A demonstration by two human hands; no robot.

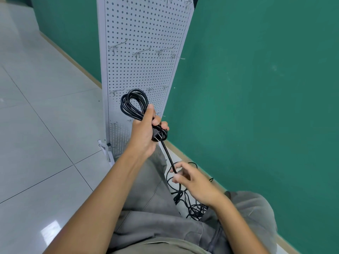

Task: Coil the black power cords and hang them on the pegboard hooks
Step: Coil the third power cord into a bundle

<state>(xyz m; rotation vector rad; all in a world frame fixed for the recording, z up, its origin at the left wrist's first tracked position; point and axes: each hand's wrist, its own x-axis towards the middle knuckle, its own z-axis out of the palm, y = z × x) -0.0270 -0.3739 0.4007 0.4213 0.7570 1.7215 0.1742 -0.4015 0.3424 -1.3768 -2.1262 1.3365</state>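
My left hand (146, 132) grips a coiled black power cord (133, 103) in front of the white pegboard (143, 33), loops sticking up above my fist. The cord's plug (157, 136) pokes out below my fingers, prongs down. A straight length of the same cord runs down to my right hand (190, 180), which pinches it between thumb and fingertips. Metal hooks (140, 52) stand out from the board in rows; the ones I can see are bare.
A tangle of loose black cords (194, 204) lies on the floor by the green wall (256, 88), between my grey-trousered knees. The pegboard stands on a white foot (106, 151). Pale floor tiles (36, 125) spread to the left.
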